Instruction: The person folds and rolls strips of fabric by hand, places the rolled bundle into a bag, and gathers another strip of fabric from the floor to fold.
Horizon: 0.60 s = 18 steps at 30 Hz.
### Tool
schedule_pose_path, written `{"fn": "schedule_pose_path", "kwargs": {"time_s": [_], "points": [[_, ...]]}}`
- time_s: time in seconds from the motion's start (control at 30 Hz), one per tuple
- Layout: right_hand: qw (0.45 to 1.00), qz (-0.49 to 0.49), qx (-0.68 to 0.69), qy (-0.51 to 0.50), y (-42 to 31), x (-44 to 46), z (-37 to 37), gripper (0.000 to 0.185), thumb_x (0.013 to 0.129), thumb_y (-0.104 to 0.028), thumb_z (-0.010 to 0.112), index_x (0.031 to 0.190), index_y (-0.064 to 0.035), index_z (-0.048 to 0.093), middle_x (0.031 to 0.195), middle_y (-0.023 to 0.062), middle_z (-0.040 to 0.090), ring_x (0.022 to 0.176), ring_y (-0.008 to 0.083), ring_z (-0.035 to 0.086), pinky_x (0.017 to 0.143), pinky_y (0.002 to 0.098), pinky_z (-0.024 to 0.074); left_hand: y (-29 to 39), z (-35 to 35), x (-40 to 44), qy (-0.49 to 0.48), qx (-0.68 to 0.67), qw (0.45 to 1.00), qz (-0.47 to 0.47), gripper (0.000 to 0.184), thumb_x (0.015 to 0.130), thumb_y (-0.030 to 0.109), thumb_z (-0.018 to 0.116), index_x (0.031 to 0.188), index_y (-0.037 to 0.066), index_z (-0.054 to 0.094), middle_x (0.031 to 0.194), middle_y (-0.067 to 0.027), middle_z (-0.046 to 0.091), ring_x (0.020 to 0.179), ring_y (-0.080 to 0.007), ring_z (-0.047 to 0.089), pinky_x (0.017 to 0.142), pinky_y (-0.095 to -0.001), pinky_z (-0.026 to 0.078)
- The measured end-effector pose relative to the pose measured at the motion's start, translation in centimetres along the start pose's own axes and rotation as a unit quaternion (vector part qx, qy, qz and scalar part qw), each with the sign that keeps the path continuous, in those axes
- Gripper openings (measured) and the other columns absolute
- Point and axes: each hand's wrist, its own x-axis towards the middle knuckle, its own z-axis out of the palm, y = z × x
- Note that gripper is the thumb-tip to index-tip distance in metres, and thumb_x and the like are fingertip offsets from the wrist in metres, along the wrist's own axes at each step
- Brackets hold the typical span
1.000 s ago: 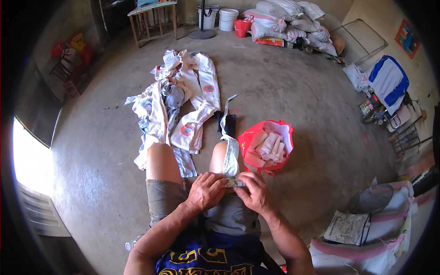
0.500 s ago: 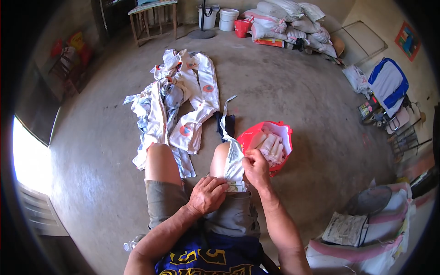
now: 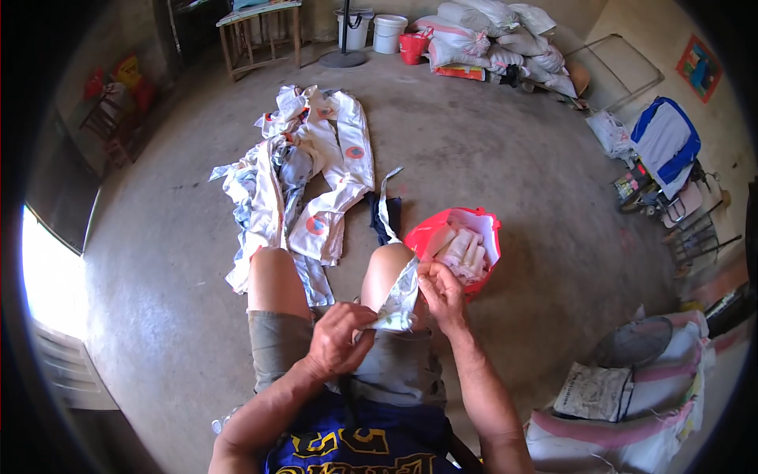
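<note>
The red bag, standing open on the concrete floor, serves as the point of reference; directions are as seen from the wearer's head. Just left of the bag and toward the seated person, a pale cloth strip with a faint green pattern lies between the two hands, over the right thigh; beyond the right knee, a narrow end of cloth trails on the floor to the left of the bag. The left hand, nearer the body than the bag and to its left, has its grip closed, thumb and fingers pressing the lower left corner of the strip. The right hand, immediately in front of the bag's near side, has its grip drawn to a pinch, thumb and forefinger on the strip's upper right edge. Inside the bag lie pale rolls of material, loosely piled. Left of the bag and slightly beyond it spreads a heap of white cloth, some lengths bearing round orange marks; a dark cloth lies between this heap and the bag. Well beyond the bag, stacked sacks, a red bucket and white buckets stand by the wall, with a wooden desk farther left. Pink-striped sacks lie to the right of the bag, toward the person.
</note>
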Motion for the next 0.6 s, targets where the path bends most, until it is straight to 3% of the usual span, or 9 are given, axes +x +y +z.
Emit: {"fn": "schedule_pose_path", "kwargs": {"time_s": [0.1, 0.17, 0.23, 0.3, 0.33, 0.43, 0.47, 0.57, 0.6], "points": [[0.985, -0.133, -0.101, -0.038, -5.2, 0.7, 0.8, 0.034, 0.093, -0.002, 0.066, 0.127, -0.0006, 0.065, 0.125, 0.0105, 0.069, 0.110, 0.0210, 0.066, 0.092, 0.0338, 0.0536, 1.6, -4.7, 0.8, 0.013, -0.087, 0.987, -0.132, 0.016, 0.093, 0.000, 0.068, 0.108, 0.002, 0.066, 0.100, -0.0097, 0.069, 0.089, -0.0238, 0.069, 0.081, -0.0373, 0.054], [0.958, -0.243, -0.114, -0.098, -9.1, 1.2, 1.5, 0.039, 0.091, 0.001, 0.065, 0.130, -0.0013, 0.064, 0.131, 0.0119, 0.066, 0.121, 0.0247, 0.064, 0.100, 0.0367, 0.0522, 1.9, -7.4, 0.8, 0.043, -0.245, 0.943, -0.223, 0.016, 0.099, 0.002, 0.063, 0.115, 0.001, 0.064, 0.100, -0.0046, 0.066, 0.090, -0.0151, 0.066, 0.080, -0.0338, 0.053], [0.958, -0.187, -0.020, -0.214, -11.8, 0.9, 2.8, 0.048, 0.091, 0.000, 0.065, 0.139, -0.0029, 0.061, 0.136, 0.0138, 0.064, 0.136, 0.0296, 0.056, 0.113, 0.0400, 0.0453, 2.9, -10.9, 1.4, 0.050, -0.323, 0.910, -0.255, 0.020, 0.101, -0.001, 0.057, 0.121, -0.003, 0.059, 0.106, -0.0057, 0.066, 0.097, -0.0113, 0.064, 0.087, -0.0293, 0.054], [0.939, -0.194, 0.031, -0.282, -14.0, 1.1, 4.5, 0.052, 0.093, -0.004, 0.070, 0.143, -0.0027, 0.058, 0.140, 0.0150, 0.062, 0.136, 0.0292, 0.056, 0.113, 0.0396, 0.0445, 4.0, -13.4, 2.2, 0.068, -0.311, 0.910, -0.266, 0.019, 0.101, 0.000, 0.057, 0.120, -0.004, 0.059, 0.109, -0.0071, 0.067, 0.101, -0.0118, 0.065, 0.090, -0.0308, 0.054], [0.934, -0.172, 0.061, -0.307, -14.6, 1.1, 5.5, 0.056, 0.095, -0.014, 0.077, 0.146, -0.0027, 0.056, 0.136, 0.0155, 0.064, 0.132, 0.0254, 0.058, 0.113, 0.0392, 0.0443, 4.4, -14.5, 2.5, 0.061, -0.290, 0.918, -0.265, 0.019, 0.101, 0.002, 0.058, 0.119, -0.003, 0.060, 0.110, -0.0063, 0.067, 0.102, -0.0114, 0.064, 0.092, -0.0308, 0.053], [0.920, -0.135, 0.140, -0.340, -16.1, 1.3, 8.2, 0.057, 0.095, -0.020, 0.081, 0.145, -0.0040, 0.058, 0.126, 0.0134, 0.069, 0.127, 0.0237, 0.060, 0.112, 0.0396, 0.0447, 5.9, -16.7, 3.1, 0.074, -0.267, 0.916, -0.290, 0.019, 0.100, 0.003, 0.059, 0.118, -0.003, 0.061, 0.111, -0.0055, 0.067, 0.100, -0.0107, 0.063, 0.091, -0.0297, 0.051], [0.918, -0.187, 0.114, -0.330, -16.5, 1.5, 9.2, 0.045, 0.098, -0.018, 0.079, 0.137, -0.0047, 0.063, 0.115, 0.0091, 0.071, 0.109, 0.0184, 0.066, 0.098, 0.0355, 0.0516, 6.9, -17.0, 3.5, 0.094, -0.248, 0.909, -0.321, 0.016, 0.094, 0.005, 0.062, 0.109, 0.001, 0.065, 0.100, -0.0015, 0.066, 0.096, -0.0088, 0.059, 0.090, -0.0287, 0.048], [0.893, -0.064, 0.199, -0.400, -15.7, 1.2, 11.4, 0.027, 0.101, -0.012, 0.074, 0.126, -0.0048, 0.066, 0.108, 0.0044, 0.071, 0.090, 0.0116, 0.065, 0.081, 0.0290, 0.0534, 8.0, -18.5, 3.8, 0.077, -0.191, 0.912, -0.355, 0.015, 0.094, 0.005, 0.062, 0.108, 0.001, 0.066, 0.097, -0.0007, 0.066, 0.094, -0.0083, 0.059, 0.089, -0.0280, 0.048], [0.900, -0.089, 0.201, -0.377, -16.2, 1.0, 11.8, 0.017, 0.103, -0.009, 0.071, 0.120, -0.0040, 0.067, 0.102, 0.0014, 0.070, 0.079, 0.0058, 0.061, 0.071, 0.0245, 0.0511, 8.0, -18.7, 3.7, 0.082, -0.184, 0.914, -0.352, 0.015, 0.095, 0.005, 0.062, 0.108, 0.001, 0.067, 0.094, -0.0002, 0.067, 0.093, -0.0083, 0.060, 0.089, -0.0277, 0.048]]}}
